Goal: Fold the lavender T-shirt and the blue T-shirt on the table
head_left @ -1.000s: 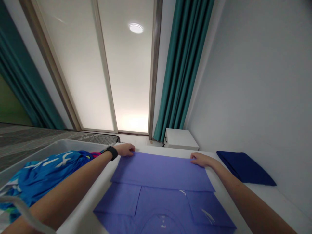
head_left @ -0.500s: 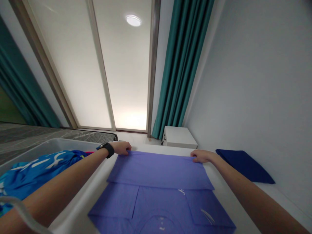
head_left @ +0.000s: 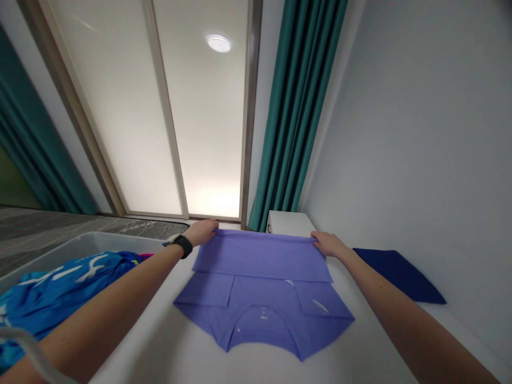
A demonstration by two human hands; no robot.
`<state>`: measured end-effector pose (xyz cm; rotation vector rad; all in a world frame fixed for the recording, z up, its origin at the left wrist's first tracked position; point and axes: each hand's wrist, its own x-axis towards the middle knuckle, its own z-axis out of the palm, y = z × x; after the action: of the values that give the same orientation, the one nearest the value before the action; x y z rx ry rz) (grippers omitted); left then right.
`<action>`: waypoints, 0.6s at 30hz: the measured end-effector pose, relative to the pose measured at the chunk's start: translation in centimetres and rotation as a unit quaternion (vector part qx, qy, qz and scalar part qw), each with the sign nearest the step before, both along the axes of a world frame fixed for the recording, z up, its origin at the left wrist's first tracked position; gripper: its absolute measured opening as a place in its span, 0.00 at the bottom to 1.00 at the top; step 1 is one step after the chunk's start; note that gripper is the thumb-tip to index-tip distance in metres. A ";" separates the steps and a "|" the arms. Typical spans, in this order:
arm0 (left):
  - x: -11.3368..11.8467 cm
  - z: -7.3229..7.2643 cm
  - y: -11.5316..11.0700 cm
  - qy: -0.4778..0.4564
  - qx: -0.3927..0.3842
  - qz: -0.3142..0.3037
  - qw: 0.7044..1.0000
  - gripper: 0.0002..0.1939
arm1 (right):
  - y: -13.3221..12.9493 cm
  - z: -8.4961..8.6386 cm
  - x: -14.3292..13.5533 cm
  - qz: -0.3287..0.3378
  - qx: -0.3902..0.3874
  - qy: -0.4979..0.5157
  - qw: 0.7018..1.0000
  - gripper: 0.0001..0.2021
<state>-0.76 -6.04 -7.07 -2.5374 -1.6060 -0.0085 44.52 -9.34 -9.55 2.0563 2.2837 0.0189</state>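
Moved since the earlier frame: one purple shirt [head_left: 262, 293], shifted toward the far side together with both hands, so that its neckline and shoulders, formerly cut off at the near border, now show whole. Shirt: located over the middle of a white surface [head_left: 192, 349], neckline toward the near side, body folded back in a broad band across the far part, sleeves folded inward at left and right; small white marks on the right sleeve, below the band's edge and inside the neckline; whether the far edge touches the surface cannot be told. Left hand [head_left: 202, 232]: fingers closed on the shirt's far left corner, black-strapped watch [head_left: 184, 246] at the wrist. Right hand [head_left: 327, 244]: fingers pinching the far right corner. To the left, beside the surface: one translucent bin [head_left: 108, 241], containing a bright blue garment [head_left: 76, 280] with white markings, partly hidden by the left forearm. To the right, beyond the right forearm: one navy cloth [head_left: 400, 274], folded flat, near the pale wall [head_left: 432, 138]. Far side: one white cabinet [head_left: 290, 222], partly hidden; one teal curtain [head_left: 302, 112], hanging in pleats; frosted door panels [head_left: 212, 138], bearing a round bright light [head_left: 218, 44].
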 end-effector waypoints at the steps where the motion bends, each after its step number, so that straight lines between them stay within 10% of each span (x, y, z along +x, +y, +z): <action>1: 0.0 0.6 -0.1 -0.002 0.008 0.003 1.000 0.12 | -0.1 0.5 0.1 -0.003 0.007 -0.001 1.000 0.11; 10: -1.0 5.5 -4.1 -0.035 0.046 -0.027 0.998 0.10 | -4.1 4.1 1.0 0.013 0.043 0.020 0.999 0.08; 18: -3.3 3.0 -11.3 -0.100 0.019 -0.048 0.994 0.08 | -11.6 2.9 0.7 0.102 0.082 0.083 0.988 0.07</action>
<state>-4.03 -17.33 -4.05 -2.6542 -1.5293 -0.3110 45.24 -20.94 -6.69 1.9530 2.6691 0.0504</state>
